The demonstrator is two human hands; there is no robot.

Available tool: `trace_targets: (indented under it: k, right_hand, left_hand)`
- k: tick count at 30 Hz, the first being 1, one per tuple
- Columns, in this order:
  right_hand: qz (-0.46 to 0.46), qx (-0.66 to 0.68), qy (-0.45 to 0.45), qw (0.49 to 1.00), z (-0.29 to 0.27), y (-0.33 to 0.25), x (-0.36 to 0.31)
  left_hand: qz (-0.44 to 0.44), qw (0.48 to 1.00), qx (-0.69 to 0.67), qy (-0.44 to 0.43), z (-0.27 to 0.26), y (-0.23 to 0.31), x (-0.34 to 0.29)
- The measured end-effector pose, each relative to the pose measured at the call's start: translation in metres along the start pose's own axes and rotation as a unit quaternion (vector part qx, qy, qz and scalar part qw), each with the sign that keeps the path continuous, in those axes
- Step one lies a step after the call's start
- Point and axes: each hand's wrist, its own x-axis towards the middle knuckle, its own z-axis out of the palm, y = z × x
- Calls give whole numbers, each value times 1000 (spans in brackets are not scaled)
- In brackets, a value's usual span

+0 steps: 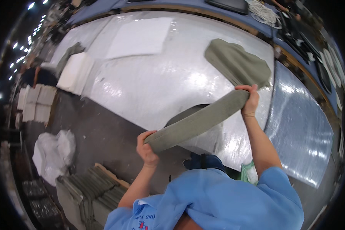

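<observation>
Between my two hands is a grey-green fabric-covered cushion (197,120), held edge-up and slanting from lower left to upper right. My left hand (146,150) is closed on its lower left end. At the upper right end my right hand (250,100) grips the other corner, fingers over the edge. A dark curved shape (186,114) shows just behind the cushion's far side; I cannot tell what it is. Loose fabric (237,63) of the same grey-green lies rumpled on the shiny table (142,92), just beyond my right hand.
A white sheet (140,37) lies on the table's far left part, with a white foam block (76,73) at its left edge. Stacked grey-green cushions (92,191) stand at lower left, near a white plastic bag (54,155). A blue-topped bench with coiled white cord (263,13) runs behind.
</observation>
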Motion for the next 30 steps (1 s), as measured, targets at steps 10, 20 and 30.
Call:
trace_targets:
  k: [10, 20, 30]
  right_hand:
    - [248, 198, 167, 934, -37, 64, -63]
    - [320, 263, 51, 909, -32, -133, -210]
    - [369, 19, 46, 928, -103, -122, -198]
  left_hand:
    - [89, 979, 13, -183, -16, 30, -23]
    - [273, 876, 7, -398, 77, 132, -49]
    - [-9, 736, -108, -668, 90, 33, -125]
